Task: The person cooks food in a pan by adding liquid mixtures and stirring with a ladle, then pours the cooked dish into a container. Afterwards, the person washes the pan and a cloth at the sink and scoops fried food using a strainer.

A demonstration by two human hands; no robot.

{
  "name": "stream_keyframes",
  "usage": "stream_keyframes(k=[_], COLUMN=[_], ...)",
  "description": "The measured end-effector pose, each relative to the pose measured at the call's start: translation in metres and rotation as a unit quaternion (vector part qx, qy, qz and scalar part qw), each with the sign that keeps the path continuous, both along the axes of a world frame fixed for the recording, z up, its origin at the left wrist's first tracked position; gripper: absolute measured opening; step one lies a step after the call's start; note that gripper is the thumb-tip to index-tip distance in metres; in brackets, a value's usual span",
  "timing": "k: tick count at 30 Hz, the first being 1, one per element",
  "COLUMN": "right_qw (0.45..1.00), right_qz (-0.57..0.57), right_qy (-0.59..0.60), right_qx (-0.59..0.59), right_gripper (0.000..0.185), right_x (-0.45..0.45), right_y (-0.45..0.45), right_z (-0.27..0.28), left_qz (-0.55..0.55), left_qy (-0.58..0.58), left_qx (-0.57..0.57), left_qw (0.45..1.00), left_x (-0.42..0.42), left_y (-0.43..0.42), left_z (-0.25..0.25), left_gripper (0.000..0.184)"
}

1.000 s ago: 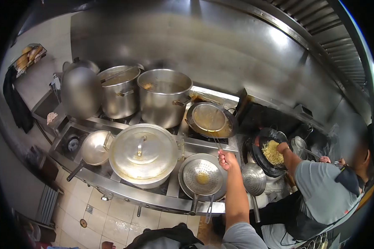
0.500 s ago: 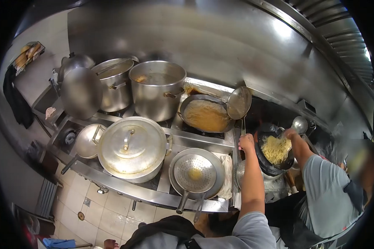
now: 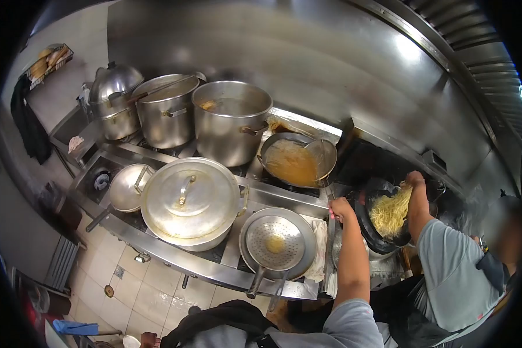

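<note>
My right hand (image 3: pixel 342 209) is closed around the handle of a mesh skimmer (image 3: pixel 323 155). The skimmer's round head lies over the right side of a wok of brownish liquid (image 3: pixel 288 160), its edge seeming to dip in. At the bottom edge of the view, my left hand (image 3: pixel 150 340) shows only in part, low beside my body, and its fingers cannot be made out well. A perforated strainer (image 3: pixel 275 243) rests in a metal pan (image 3: pixel 308 261) just left of my right forearm, with a yellowish patch at its middle.
On the right, a co-worker's hand (image 3: pixel 413 178) reaches to noodles (image 3: pixel 390 213) in a black wok (image 3: pixel 365 229). Tall stockpots (image 3: pixel 226 136) line the back of the stove. A large lidded pot (image 3: pixel 211 194) and a smaller pan (image 3: pixel 124 194) stand in front.
My right hand has lowered the skimmer from above the wok's right rim, down and left over the liquid. The co-worker's hand has shifted up and right beside the noodles. The view has turned slightly.
</note>
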State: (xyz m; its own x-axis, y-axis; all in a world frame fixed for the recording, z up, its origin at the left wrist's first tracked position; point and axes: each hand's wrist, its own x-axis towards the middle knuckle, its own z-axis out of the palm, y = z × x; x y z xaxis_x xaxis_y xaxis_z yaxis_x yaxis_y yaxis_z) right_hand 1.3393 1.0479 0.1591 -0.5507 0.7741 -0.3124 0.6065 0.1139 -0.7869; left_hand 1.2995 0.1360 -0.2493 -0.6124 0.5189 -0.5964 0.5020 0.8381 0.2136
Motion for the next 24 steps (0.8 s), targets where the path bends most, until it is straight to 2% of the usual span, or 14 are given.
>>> stream_keyframes(k=[2,4,9,15,24], right_qw=[0.997,0.995,0.992,0.975,0.939], right_qz=[-0.015,-0.02,0.002,0.018,0.033], right_qy=[0.006,0.016,0.034,0.081,0.156], right_qx=[-0.076,-0.097,-0.123,-0.208,-0.303], right_gripper=[0.016,0.016,0.015,0.012,0.009], right_x=[-0.001,-0.003,-0.012,-0.018,-0.022], right_y=[-0.005,-0.008,-0.011,-0.013,-0.027], right_z=[0.001,-0.002,-0.011,-0.019,-0.029], left_qz=[0.047,0.071,0.012,-0.024,-0.006], left_qy=[-0.011,-0.017,0.024,0.085,0.063], left_qx=[0.047,0.07,0.116,0.099,0.08], left_qw=[0.998,0.995,0.993,0.991,0.995], left_x=[0.001,0.002,0.005,0.018,0.015], left_y=[-0.01,-0.014,-0.019,-0.021,-0.02], left_z=[0.0,-0.002,-0.002,0.0,0.001], left_gripper=[0.032,0.033,0.03,0.031,0.036])
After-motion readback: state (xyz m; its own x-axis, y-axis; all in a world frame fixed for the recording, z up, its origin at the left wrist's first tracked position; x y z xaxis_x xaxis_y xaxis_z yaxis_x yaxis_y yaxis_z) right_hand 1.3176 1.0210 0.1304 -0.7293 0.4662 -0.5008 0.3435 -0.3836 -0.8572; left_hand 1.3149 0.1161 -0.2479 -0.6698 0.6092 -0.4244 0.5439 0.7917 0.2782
